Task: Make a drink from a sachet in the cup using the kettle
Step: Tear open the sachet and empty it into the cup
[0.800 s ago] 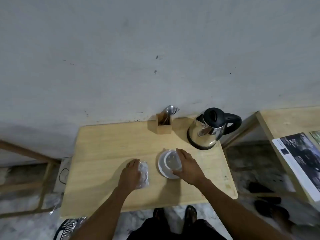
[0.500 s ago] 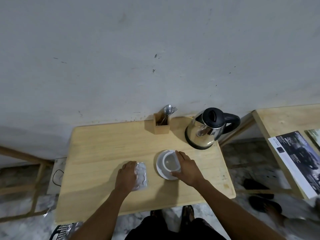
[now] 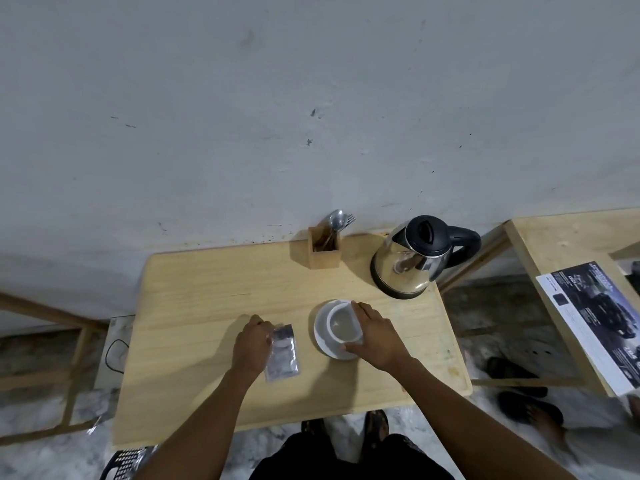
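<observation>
The left hand (image 3: 250, 344) now lies further to the left of the shiny silver foil sachet (image 3: 283, 353) than it did half a second ago, so more of the packet shows; its fingertips (image 3: 268, 336) pinch the sachet's upper left edge while the packet lies flat on the pale wooden table (image 3: 194, 299). Whether the fingers close fully round the edge cannot be told. The right hand (image 3: 375, 332) stays curved round the right side of the white round ceramic cup (image 3: 341, 325), thumb at the near rim and fingers at the far rim, much as before. The cup stands on a white round saucer (image 3: 320, 329), just right of the sachet. Beyond the right hand's grasp, and a little to its right, stands the polished steel kettle with a black lid and handle (image 3: 412, 263). Left of the kettle, beyond the cup, a small square wooden holder with metal cutlery (image 3: 323, 249) sits against the grey wall (image 3: 311, 98).
</observation>
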